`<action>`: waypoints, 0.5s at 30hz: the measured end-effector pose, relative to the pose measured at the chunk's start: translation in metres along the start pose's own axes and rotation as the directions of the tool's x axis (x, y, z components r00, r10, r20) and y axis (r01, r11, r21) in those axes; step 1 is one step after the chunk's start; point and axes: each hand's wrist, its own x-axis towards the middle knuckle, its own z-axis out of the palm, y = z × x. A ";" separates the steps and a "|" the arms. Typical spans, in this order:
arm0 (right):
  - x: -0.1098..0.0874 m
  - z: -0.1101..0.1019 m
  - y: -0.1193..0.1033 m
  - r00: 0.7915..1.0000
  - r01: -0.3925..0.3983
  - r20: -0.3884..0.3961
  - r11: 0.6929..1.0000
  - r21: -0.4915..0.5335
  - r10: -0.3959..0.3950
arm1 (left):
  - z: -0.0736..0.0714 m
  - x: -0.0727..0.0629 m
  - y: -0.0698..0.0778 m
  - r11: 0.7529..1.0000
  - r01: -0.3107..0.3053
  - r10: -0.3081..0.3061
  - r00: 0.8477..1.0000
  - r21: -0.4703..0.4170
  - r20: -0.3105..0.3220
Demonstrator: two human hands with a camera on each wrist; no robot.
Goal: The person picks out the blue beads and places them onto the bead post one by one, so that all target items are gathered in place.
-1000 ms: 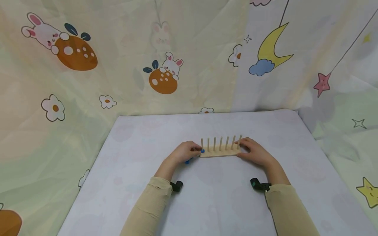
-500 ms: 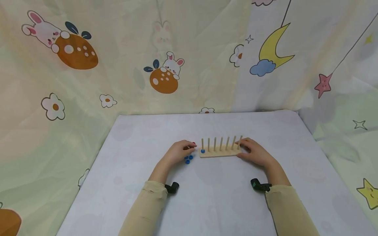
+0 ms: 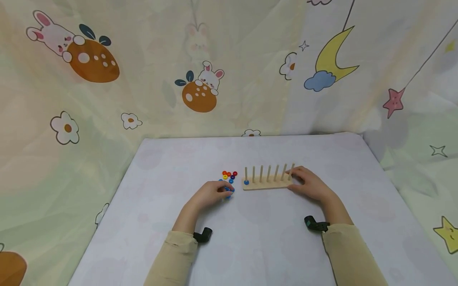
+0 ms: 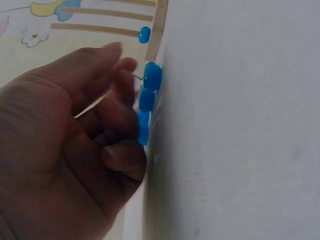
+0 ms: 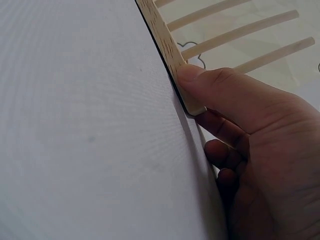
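Your right hand [image 3: 315, 184] steadies a wooden rack [image 3: 268, 186] on a pale table [image 3: 264, 246], gripping the end that faces the table's right edge; the right wrist view shows your thumb pressed on the board, with fingers bent at its end. The rack lies flat, its seven pegs standing, around midway between the table's left and right edges and toward the far edge. A blue bead [image 3: 246, 182] sits low around the first peg [image 3: 246, 173], the one nearest the table's left edge.

Your left hand [image 3: 210, 194] hovers low over loose blue beads [image 4: 152, 76] just beyond the rack's left end, fingers loosely bent, thumb and forefinger tips a narrow gap apart. The left wrist view shows three of these beads in a row along the tabletop; whether a fingertip touches one, you cannot tell. Past that hand, toward the table's far edge, a small cluster gathers: a red bead [image 3: 235, 173], two orange beads [image 3: 224, 172], a yellow bead [image 3: 225, 177] and a purple bead [image 3: 232, 177], with more blue nearby.

You wear tan sleeves [image 3: 171, 258], with a black camera [image 3: 204, 235] at each wrist. Behind the table's far edge hangs a pastel cloth [image 3: 250, 87] printed with rabbits, flowers, stars and a yellow moon [image 3: 330, 59].
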 end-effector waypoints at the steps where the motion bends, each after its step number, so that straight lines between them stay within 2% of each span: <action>1: 0.000 0.000 0.000 1.000 0.000 0.000 1.000 0.001 0.000 | 0.002 -0.001 0.000 1.000 -0.005 0.005 1.000 0.007 0.011; 4: -0.001 0.000 0.002 1.000 0.000 -0.002 1.000 0.006 0.000 | 0.007 -0.002 0.000 0.999 -0.027 0.027 1.000 0.035 0.009; 9: -0.002 0.001 0.003 1.000 0.004 -0.002 1.000 -0.002 -0.004 | 0.016 0.000 -0.001 0.992 -0.047 0.053 0.997 0.121 -0.054; 15: -0.002 -0.001 -0.001 1.000 0.018 -0.007 1.000 0.010 -0.018 | 0.019 0.002 -0.006 0.976 0.002 0.034 0.986 0.216 -0.161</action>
